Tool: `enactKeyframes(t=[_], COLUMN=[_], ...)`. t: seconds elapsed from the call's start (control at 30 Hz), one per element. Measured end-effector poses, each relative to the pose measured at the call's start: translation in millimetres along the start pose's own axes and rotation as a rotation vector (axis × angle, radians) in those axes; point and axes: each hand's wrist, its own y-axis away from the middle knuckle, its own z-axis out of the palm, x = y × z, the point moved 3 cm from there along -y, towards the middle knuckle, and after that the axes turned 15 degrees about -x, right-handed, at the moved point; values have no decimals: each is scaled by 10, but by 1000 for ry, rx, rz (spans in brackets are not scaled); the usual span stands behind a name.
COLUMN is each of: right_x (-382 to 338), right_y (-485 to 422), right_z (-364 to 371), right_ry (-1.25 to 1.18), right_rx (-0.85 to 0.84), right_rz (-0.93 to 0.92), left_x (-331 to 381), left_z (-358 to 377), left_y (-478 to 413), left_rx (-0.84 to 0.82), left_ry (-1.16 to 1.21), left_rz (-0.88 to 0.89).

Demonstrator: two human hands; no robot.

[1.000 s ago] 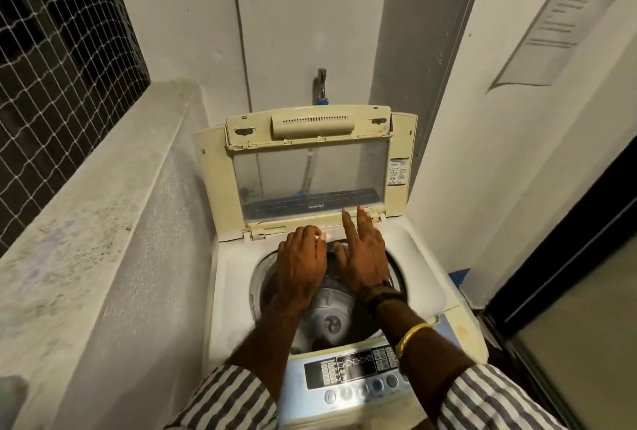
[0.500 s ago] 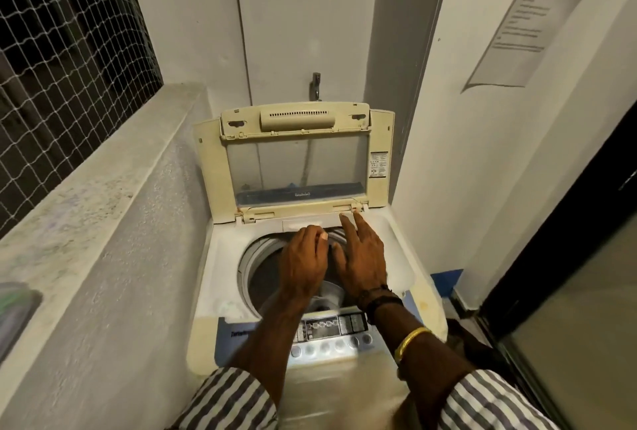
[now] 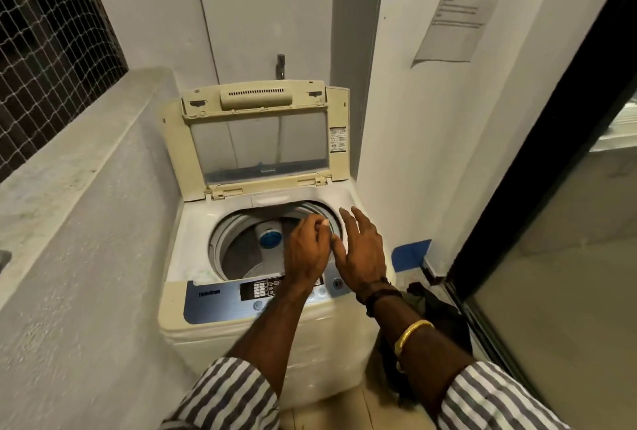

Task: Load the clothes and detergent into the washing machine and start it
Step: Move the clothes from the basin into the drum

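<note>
Above the washing machine drum point(image 3: 241, 257): left hand point(image 3: 306, 250) loosely curled, nothing visibly held; right hand point(image 3: 362, 253) flat, fingers spread. Risk: bumping the upright lid point(image 3: 262, 140), dropping it onto wrists.

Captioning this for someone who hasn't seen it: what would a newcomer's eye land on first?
The yellowed washing machine at centre, lid upright, drum open. The left hand and the right hand, fingers spread, hover over the drum's right side. A dark cloth heap lies on the floor right of the machine.
</note>
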Motion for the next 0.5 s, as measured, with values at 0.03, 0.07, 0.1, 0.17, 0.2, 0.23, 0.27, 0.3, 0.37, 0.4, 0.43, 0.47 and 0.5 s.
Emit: enactKeyframes(t=[0.03,0.07,0.1,0.17,0.2,0.23,0.27,0.3,0.37,0.4,0.43,0.47,0.5], right_x=[53,109,162,256,309,362,417,469,574,626,684,734,794], right_y=[13,26,41,61,64,67,75,85,115,133,152,170,188], right_z=[-8,-9,-17,-37,-39,-44,-50,-58,-88,-105,-121,-138,-145], right_ry=[-2,-5,-8,-33,-55,-78,-102,-124,-167,-178,-183,-184,-177], right_rx=[-4,-4,1,10,13,16,25,41,84,105,124,139,148], right_rz=[15,29,41,65,79,95,110,123,160,181,204,224,250], left_x=[29,38,40,44,37,34,42,48,23,15,15,26,37], left_z=[45,97,159,278,351,431,504,567,712,778,846,896,961], left_y=[-9,-21,-30,-61,-87,-115,-138,-159,-218,-244,-264,-281,-302], left_rx=[-9,-19,-32,-68,-97,-132,-161,-181,-201,-208,-215,-219,-232], left_ry=[17,33,50,107,147,182,204,219,244,259,276,292,313], left_rz=[10,15,13,-8,-15,-17,-18,-20,-30,-35,-37,-37,-36])
